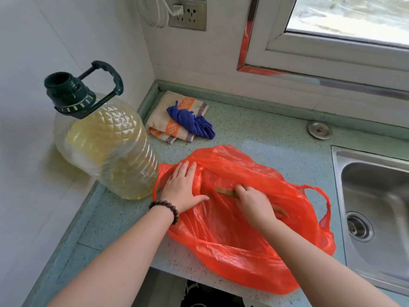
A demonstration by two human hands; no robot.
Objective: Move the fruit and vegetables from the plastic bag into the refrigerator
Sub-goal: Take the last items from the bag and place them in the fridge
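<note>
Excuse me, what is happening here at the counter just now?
A person is working at a red plastic bag that lies on the green counter, between a big oil bottle and the sink. The left hand presses flat on the bag's edge and holds it open. The right hand reaches inside, its grip closing on a long brownish-green item. What that item is cannot be told. No refrigerator is in view.

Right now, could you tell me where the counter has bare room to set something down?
The widest bare patch lies between the red bag, the folded towel, the round metal cap and the sink. A smaller patch sits at the front left, below the oil jug. Jug and bag crowd the middle.
</note>
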